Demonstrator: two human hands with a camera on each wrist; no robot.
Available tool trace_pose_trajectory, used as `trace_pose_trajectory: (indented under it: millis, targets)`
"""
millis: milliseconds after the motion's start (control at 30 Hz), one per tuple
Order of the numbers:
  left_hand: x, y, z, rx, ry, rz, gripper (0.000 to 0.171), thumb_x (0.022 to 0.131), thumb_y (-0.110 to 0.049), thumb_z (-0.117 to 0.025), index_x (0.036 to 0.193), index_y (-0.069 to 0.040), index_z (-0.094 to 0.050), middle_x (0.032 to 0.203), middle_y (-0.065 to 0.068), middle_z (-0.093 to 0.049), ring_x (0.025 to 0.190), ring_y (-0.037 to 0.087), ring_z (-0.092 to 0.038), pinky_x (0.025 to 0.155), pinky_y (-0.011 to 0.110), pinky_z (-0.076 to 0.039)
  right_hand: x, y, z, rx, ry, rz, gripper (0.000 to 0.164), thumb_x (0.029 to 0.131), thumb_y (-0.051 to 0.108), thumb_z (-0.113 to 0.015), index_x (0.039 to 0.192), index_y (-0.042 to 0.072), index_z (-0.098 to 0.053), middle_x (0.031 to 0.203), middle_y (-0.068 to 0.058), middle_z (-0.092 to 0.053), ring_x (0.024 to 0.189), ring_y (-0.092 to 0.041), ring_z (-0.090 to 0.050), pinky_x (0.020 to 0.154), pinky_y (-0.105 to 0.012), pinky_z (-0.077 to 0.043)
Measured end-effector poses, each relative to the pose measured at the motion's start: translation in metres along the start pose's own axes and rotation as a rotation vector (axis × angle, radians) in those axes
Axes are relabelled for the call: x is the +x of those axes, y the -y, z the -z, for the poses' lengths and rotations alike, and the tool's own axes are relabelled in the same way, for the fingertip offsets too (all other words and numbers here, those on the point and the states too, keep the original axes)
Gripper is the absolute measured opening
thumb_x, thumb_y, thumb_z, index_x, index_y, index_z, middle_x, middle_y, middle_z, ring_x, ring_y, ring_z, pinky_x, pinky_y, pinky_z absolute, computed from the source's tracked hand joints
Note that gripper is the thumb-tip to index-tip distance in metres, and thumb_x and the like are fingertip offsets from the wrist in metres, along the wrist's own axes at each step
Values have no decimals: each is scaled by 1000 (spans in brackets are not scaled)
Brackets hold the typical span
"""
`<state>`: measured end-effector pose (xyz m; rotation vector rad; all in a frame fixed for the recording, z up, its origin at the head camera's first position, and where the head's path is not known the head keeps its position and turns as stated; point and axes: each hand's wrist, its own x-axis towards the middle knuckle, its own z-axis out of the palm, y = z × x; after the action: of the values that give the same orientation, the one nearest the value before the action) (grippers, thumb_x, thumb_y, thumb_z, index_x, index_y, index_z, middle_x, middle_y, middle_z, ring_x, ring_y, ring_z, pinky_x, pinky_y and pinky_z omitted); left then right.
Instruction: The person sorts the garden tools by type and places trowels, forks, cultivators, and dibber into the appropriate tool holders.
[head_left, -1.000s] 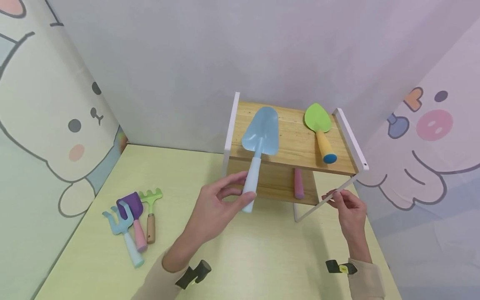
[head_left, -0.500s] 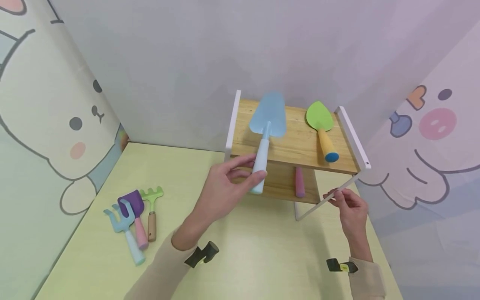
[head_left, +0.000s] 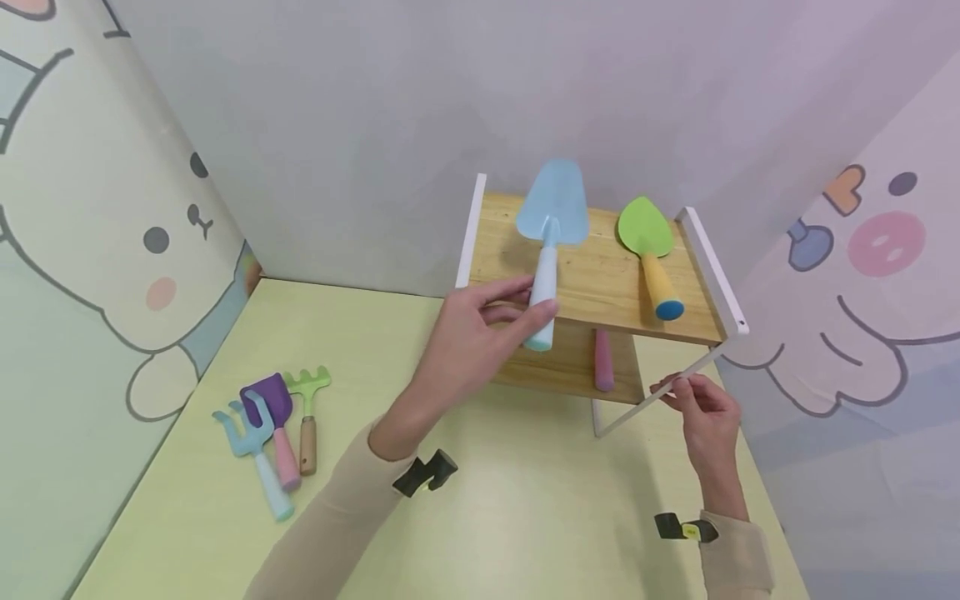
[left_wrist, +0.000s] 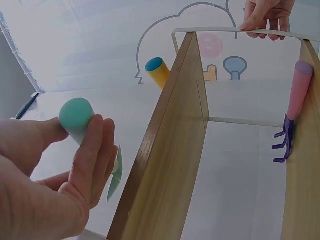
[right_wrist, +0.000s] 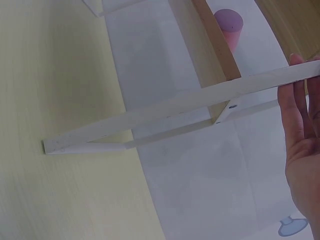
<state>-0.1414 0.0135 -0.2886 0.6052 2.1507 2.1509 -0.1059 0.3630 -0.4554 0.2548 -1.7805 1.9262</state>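
The left hand (head_left: 480,342) is clamped with thumb and fingers on the handle of a light-blue trowel (head_left: 553,225), whose blade is over the upper board of a wooden shelf (head_left: 600,287), its tip toward the back edge. The right hand (head_left: 708,425) grips the white bar (head_left: 701,363) at the shelf's right end. On the upper board, near its right edge, lies a green trowel (head_left: 651,248), its yellow, blue-ended handle toward the front edge. On the lower board lies a purple fork with a pink handle (head_left: 604,360). The shelf stands on a pale surface (head_left: 517,517). Near the surface's left edge, a light-blue fork (head_left: 260,457) overlaps a purple shovel (head_left: 279,421); just beside them is a green rake (head_left: 308,408) with a wooden handle.
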Motion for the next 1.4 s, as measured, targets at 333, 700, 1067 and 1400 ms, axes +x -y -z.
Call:
trace_pose_trajectory:
  millis: [333, 700, 1067, 1400]
  targets:
    - [17, -6, -10, 20, -17, -37, 38, 96, -26, -75, 128, -5, -71, 99, 4, -77, 84, 11, -76, 79, 31, -58, 1, 3, 1, 24, 27, 14, 13, 99, -17, -52, 103, -24, -62, 93, -11, -76, 84, -19, -77, 78, -30, -60]
    - [39, -9, -24, 86, -8, 11, 33, 97, -23, -75, 121, -1, -74, 98, 6, -76, 81, 9, -75, 72, 27, -62, 0, 3, 2, -52, -1, -35, 13, 101, -13, -53, 104, -23, -62, 93, -7, -76, 84, -16, -77, 78, -29, -60]
    - [55, -5, -38, 164, 1, 43, 24, 97, -25, -74, 104, -2, -79, 82, 3, -75, 67, 13, -69, 57, 24, -55, -1, 2, 2, -42, -4, -35, 13, 100, -13, -53, 103, -22, -62, 92, -7, -76, 83, -17, -77, 78, -30, -60]
    - [61, -4, -43, 270, -1, 56, 33, 98, -32, -73, 78, -7, -74, 57, -4, -52, 53, 6, -42, 47, 18, -26, -1, 1, 3, -53, 1, -37, 13, 100, -13, -53, 104, -23, -62, 93, -6, -76, 84, -16, -77, 79, -29, -60]
